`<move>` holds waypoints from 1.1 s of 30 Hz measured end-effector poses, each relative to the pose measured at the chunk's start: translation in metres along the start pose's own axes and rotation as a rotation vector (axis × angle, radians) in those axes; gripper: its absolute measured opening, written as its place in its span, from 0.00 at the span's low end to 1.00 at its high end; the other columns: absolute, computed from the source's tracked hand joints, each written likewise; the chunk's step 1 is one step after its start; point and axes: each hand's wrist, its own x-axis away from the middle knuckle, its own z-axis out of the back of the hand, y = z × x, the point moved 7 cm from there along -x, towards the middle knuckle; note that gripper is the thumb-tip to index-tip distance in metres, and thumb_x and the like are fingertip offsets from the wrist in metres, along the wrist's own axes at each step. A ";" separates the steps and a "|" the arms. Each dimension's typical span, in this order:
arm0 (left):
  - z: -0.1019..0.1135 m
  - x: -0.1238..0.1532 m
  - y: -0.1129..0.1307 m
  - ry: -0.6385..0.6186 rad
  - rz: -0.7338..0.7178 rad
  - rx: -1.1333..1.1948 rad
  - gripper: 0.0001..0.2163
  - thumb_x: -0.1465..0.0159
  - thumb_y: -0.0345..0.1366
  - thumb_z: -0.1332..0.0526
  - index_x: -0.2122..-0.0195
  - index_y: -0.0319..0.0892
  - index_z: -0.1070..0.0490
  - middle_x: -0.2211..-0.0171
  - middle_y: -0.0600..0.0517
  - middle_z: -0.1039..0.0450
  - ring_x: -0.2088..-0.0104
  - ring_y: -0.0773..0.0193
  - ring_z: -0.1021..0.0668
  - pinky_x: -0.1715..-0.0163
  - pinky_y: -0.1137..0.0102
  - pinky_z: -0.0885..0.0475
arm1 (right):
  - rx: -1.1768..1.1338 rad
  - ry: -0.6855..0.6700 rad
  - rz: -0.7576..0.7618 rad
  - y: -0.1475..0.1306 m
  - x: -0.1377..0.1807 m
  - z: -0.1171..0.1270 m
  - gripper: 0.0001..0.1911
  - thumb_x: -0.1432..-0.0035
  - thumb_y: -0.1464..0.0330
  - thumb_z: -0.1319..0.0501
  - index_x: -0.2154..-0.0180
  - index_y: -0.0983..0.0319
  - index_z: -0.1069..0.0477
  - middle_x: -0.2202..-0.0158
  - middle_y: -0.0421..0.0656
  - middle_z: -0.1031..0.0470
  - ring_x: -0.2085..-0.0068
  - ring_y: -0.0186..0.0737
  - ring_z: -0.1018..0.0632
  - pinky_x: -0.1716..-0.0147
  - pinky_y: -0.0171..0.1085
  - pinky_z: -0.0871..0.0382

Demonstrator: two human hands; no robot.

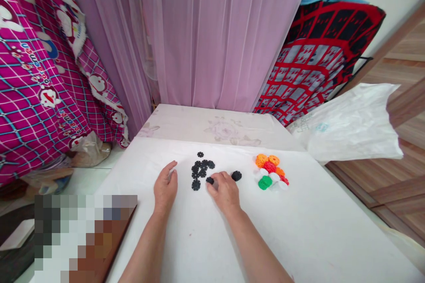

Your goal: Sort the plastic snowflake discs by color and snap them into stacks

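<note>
My right hand (226,189) is closed around a black notched plastic disc (210,180), gripped between thumb and fingers; whether more than one disc is stacked there I cannot tell. My left hand (166,185) rests to the left with its fingers apart and nothing in it. Between the hands lies a loose cluster of several black snowflake-like discs (199,170), and a single black disc (200,154) sits just beyond them. Close to the right of my right hand stands a small stack of black discs (236,175).
Farther right are piles of orange discs (261,160), red discs (271,167), white discs (274,177) and green discs (264,182). A white cloth (199,247) covers the table. A white plastic bag (358,124) hangs by its right edge, and purple curtains (212,40) hang behind.
</note>
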 end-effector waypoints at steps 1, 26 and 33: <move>0.000 0.000 0.000 -0.003 0.004 -0.004 0.14 0.38 0.37 0.44 0.54 0.46 0.25 0.49 0.50 0.23 0.46 0.59 0.24 0.42 0.60 0.33 | -0.040 -0.015 0.023 -0.002 0.004 0.000 0.06 0.46 0.68 0.37 0.63 0.58 0.26 0.64 0.41 0.26 0.59 0.41 0.26 0.56 0.38 0.36; -0.002 -0.001 -0.002 0.003 -0.034 -0.024 0.13 0.38 0.36 0.44 0.54 0.46 0.25 0.50 0.51 0.23 0.46 0.59 0.24 0.41 0.59 0.33 | 0.053 -0.040 -0.064 -0.016 -0.028 -0.019 0.09 0.44 0.64 0.38 0.61 0.55 0.24 0.62 0.41 0.26 0.64 0.37 0.25 0.67 0.33 0.36; -0.002 0.000 0.000 0.001 -0.023 -0.023 0.14 0.38 0.36 0.45 0.53 0.45 0.26 0.50 0.50 0.23 0.46 0.59 0.24 0.41 0.59 0.33 | -0.086 0.074 -0.036 0.004 -0.014 -0.009 0.10 0.43 0.64 0.40 0.62 0.60 0.23 0.67 0.42 0.25 0.69 0.36 0.26 0.65 0.34 0.33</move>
